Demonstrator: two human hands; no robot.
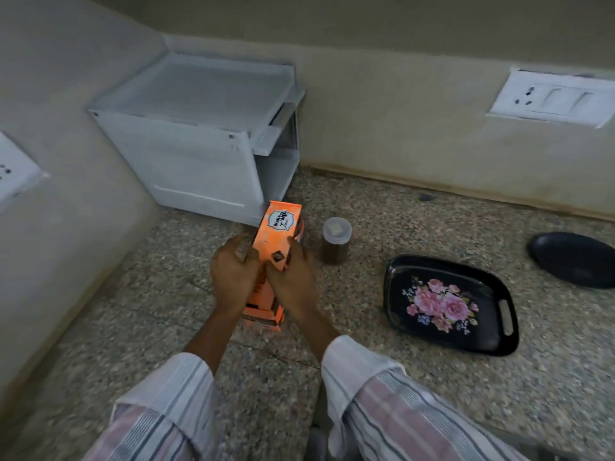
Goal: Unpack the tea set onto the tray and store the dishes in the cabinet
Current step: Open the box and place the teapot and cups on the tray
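Note:
An orange tea-set box (279,231) stands upright on the speckled stone counter, printed label on its closed top. My left hand (233,272) grips its left side and my right hand (289,281) grips its right side near the top. A black tray with pink flowers (396,271) lies flat to the right of the box, with nothing on it. The white plastic cabinet (186,154) stands behind the box in the corner, its side facing me and its opening turned to the right.
A small jar with a clear lid (336,241) stands between box and tray. A black oval plate (574,259) lies at the right edge. Wall sockets (549,98) sit on the back wall and on the left wall (13,171).

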